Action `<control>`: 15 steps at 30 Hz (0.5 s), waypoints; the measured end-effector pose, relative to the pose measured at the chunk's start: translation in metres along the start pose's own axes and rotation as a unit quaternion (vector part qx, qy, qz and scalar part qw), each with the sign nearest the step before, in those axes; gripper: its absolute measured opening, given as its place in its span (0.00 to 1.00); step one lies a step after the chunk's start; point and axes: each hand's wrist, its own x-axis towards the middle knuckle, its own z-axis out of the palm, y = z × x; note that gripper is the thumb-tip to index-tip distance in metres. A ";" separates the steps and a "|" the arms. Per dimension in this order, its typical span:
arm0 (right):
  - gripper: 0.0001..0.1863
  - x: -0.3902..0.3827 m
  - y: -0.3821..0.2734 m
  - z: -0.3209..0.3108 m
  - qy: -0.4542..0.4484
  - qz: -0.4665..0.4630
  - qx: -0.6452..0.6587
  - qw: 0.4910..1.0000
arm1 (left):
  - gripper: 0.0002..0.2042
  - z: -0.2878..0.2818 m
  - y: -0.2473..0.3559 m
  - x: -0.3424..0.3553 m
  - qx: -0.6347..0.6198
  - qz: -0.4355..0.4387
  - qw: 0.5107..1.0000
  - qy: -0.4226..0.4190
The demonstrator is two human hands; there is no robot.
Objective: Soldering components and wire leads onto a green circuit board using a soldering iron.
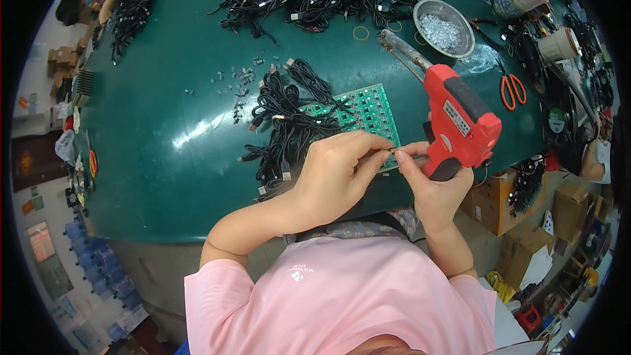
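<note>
Glue gun gripped in right hand; left hand pinches what seems a small connector over green board

Orange scissors beside metal bowl

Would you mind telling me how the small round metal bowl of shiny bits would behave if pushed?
The small round metal bowl would probably slide on the smooth green table, not tip, being shallow. Its loose shiny bits would likely shift or spill.
</note>
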 end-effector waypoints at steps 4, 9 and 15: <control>0.17 -0.006 -0.006 0.003 -0.013 -0.010 -0.062 0.998 | 0.13 0.010 -0.012 -0.007 0.179 0.176 0.965 0.078; 0.12 -0.007 0.010 0.000 -0.064 -0.071 -0.091 0.991 | 0.10 0.006 -0.007 -0.009 0.246 0.163 0.955 0.044; 0.02 -0.015 -0.004 -0.022 0.052 0.115 0.017 0.992 | 0.05 -0.072 0.039 -0.007 0.274 -0.004 0.908 0.317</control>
